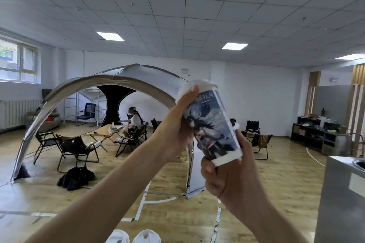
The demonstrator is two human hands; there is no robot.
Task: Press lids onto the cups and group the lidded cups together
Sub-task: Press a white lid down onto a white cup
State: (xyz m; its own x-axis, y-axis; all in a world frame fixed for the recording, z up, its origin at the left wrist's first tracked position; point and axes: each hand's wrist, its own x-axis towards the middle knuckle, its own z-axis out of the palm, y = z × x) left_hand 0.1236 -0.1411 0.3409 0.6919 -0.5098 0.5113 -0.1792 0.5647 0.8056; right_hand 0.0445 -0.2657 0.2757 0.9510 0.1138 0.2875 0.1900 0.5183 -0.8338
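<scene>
I hold a tall paper cup (pixel 212 124) with a blue and white picture up in the air in front of me, tilted to the left. A white lid (pixel 197 87) sits on its top. My left hand (pixel 177 126) grips the cup's upper side, its thumb pressing at the lid's rim. My right hand (pixel 227 171) holds the cup's base from below. Two more white lids (pixel 147 236) show at the bottom edge of the view.
A grey counter with a sink (pixel 343 193) stands at the right. Ahead lie a wooden floor, a large arched tent (pixel 110 83), folding chairs, a low table and a seated person (pixel 134 122). Dark shelves (pixel 316 134) line the right wall.
</scene>
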